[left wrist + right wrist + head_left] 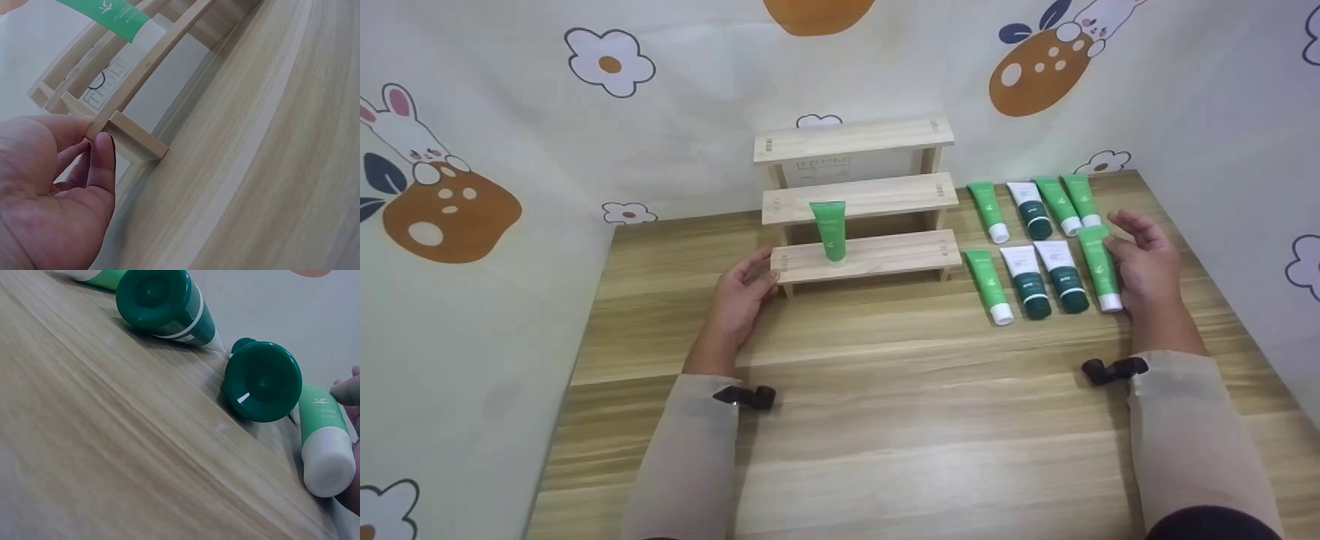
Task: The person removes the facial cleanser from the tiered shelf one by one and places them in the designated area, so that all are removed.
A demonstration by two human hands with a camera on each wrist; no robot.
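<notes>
A three-tier wooden display rack stands near the back wall, with a green tube upright on its lowest step. My left hand pinches the left end of that step between thumb and fingers; the left wrist view shows the hand gripping the board's corner. On the right, my right hand holds the edge of another green tube with a white cap. In the right wrist view the thumb lies on this tube; the fingers behind are partly hidden.
Two rows of tubes lie right of the rack. Green tubes with white caps lie among white-and-dark-green tubes. Patterned cloth encloses the wooden tabletop at the back and sides. A small black camera sits on each wrist.
</notes>
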